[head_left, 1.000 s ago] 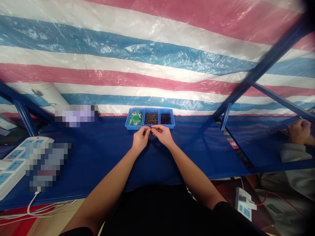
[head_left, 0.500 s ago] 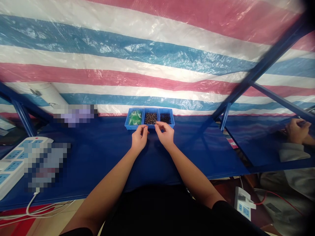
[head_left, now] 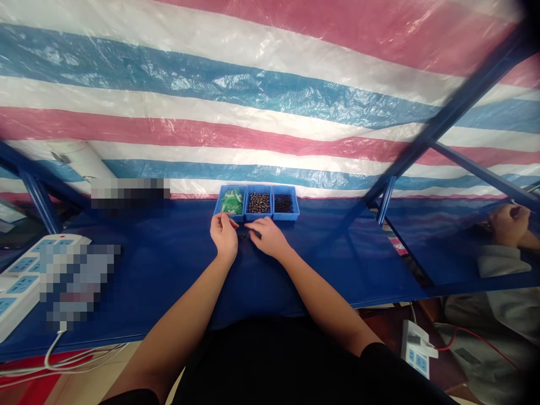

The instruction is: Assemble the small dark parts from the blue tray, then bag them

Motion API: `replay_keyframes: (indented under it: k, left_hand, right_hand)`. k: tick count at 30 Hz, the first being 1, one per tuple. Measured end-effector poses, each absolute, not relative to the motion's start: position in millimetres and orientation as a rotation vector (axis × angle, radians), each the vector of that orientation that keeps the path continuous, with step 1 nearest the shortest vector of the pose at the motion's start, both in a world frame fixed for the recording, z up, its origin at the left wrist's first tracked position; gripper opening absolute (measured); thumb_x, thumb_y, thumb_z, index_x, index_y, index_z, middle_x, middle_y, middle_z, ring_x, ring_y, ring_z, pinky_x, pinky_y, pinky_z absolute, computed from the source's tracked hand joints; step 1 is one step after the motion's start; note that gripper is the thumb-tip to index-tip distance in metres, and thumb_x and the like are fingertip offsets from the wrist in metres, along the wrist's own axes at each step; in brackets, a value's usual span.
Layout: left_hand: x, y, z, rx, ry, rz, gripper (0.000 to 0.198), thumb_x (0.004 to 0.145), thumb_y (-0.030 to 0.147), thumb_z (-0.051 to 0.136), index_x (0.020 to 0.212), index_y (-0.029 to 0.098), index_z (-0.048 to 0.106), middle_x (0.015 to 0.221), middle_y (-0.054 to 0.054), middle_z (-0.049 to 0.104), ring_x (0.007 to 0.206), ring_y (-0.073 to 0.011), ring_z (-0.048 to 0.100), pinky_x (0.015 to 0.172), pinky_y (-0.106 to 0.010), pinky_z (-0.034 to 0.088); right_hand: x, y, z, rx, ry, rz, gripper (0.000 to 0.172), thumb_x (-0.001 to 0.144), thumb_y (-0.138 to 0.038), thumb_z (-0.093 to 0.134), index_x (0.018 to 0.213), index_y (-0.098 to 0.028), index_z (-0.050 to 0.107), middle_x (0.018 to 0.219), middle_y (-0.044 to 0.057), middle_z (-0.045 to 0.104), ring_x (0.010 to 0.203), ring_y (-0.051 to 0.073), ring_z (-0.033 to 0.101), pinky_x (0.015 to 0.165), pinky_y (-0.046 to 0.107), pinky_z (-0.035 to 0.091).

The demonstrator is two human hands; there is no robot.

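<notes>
A blue plastic tray (head_left: 256, 218) with three compartments stands at the back of the blue-covered table. Its left compartment holds green packets (head_left: 232, 201), the middle one brown beads (head_left: 259, 202), and the right one small dark pieces (head_left: 283, 203). My left hand (head_left: 224, 236) rests just in front of the left compartment, fingers loosely curled and nothing visible in them. My right hand (head_left: 268, 237) lies on the cloth, fingers reaching left. Its fingertips are beside a tiny dark piece (head_left: 243, 235) lying between my hands.
A white power strip (head_left: 37, 264) and a pixelated object (head_left: 80, 281) lie at the left of the table, another pixelated object (head_left: 129, 192) at the back. Blue steel shelf posts stand at both sides. A co-worker's hand (head_left: 508, 225) shows at far right.
My hands have parted and dropped lower on the cloth. The left moved left to the tray's left compartment, the right moved down and left. A tiny dark piece now shows between them.
</notes>
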State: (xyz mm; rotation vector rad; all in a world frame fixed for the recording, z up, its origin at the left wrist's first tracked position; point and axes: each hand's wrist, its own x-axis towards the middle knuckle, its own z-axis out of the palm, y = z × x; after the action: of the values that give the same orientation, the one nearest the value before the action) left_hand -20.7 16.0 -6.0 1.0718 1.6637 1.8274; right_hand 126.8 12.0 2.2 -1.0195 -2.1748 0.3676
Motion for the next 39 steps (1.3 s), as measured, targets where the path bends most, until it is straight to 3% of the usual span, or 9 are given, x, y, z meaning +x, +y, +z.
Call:
replay_keyframes:
  k: [3, 9, 13, 17, 26, 35, 39]
  left_hand:
    - [-22, 20, -12, 0.982, 1.659, 1.835, 0.023, 0.092, 0.039, 0.041, 0.087, 0.020, 0.053, 0.057, 0.005, 0.052, 0.052, -0.0099, 0.055, 0.055, -0.021, 0.046]
    - [-21, 19, -11, 1.031, 1.666, 1.758, 0.022, 0.090, 0.035, 0.043, 0.084, 0.019, 0.056, 0.058, 0.004, 0.055, 0.055, -0.0113, 0.057, 0.057, -0.023, 0.047]
    - [-17, 10, -2, 1.375, 1.695, 1.664, 0.023, 0.091, 0.037, 0.048, 0.095, 0.020, 0.063, 0.078, -0.001, 0.067, 0.074, -0.0141, 0.064, 0.074, -0.026, 0.051]
    - [-8, 3, 4, 1.706, 1.575, 1.474, 0.023, 0.088, 0.035, 0.054, 0.102, 0.020, 0.066, 0.099, -0.005, 0.070, 0.085, -0.0171, 0.066, 0.078, -0.029, 0.052]
    - [-7, 1, 6, 1.817, 1.512, 1.418, 0.025, 0.089, 0.036, 0.055, 0.104, 0.020, 0.065, 0.092, -0.004, 0.071, 0.076, -0.0151, 0.065, 0.063, -0.024, 0.050]
    - [-7, 0, 9, 1.891, 1.494, 1.298, 0.028, 0.094, 0.039, 0.045, 0.088, 0.020, 0.065, 0.085, -0.001, 0.070, 0.075, -0.0155, 0.063, 0.072, -0.026, 0.047]
    - [-7, 0, 8, 1.818, 1.442, 1.308, 0.024, 0.092, 0.040, 0.050, 0.098, 0.021, 0.062, 0.089, -0.002, 0.070, 0.078, -0.0158, 0.065, 0.072, -0.026, 0.048]
  right_hand:
    - [116, 9, -7, -1.074, -2.321, 0.349, 0.034, 0.090, -0.028, 0.057, 0.120, -0.016, 0.066, 0.099, 0.010, 0.065, 0.092, 0.023, 0.054, 0.086, 0.036, 0.047]
    - [109, 13, -13, -1.128, -2.265, 0.388, 0.018, 0.089, -0.026, 0.059, 0.098, -0.018, 0.072, 0.095, 0.009, 0.065, 0.092, 0.022, 0.056, 0.085, 0.035, 0.047]
    - [120, 18, -10, -1.098, -1.974, 0.607, 0.020, 0.088, -0.023, 0.056, 0.101, -0.018, 0.070, 0.093, 0.006, 0.070, 0.083, 0.018, 0.062, 0.080, 0.031, 0.051]
    - [135, 22, -5, -1.085, -1.662, 0.697, 0.024, 0.089, -0.030, 0.056, 0.106, -0.021, 0.070, 0.102, 0.005, 0.072, 0.082, 0.017, 0.066, 0.076, 0.029, 0.054]
    - [140, 20, 3, -1.008, -1.645, 0.704, 0.022, 0.086, -0.030, 0.059, 0.100, -0.021, 0.073, 0.100, 0.005, 0.073, 0.083, 0.018, 0.068, 0.073, 0.030, 0.056]
    - [141, 20, 3, -0.995, -1.625, 0.753, 0.024, 0.085, -0.028, 0.059, 0.105, -0.021, 0.071, 0.101, 0.005, 0.073, 0.082, 0.017, 0.068, 0.072, 0.029, 0.056]
    - [142, 20, 5, -1.009, -1.586, 0.780, 0.023, 0.085, -0.030, 0.059, 0.103, -0.021, 0.072, 0.099, 0.005, 0.073, 0.080, 0.018, 0.069, 0.073, 0.030, 0.056]
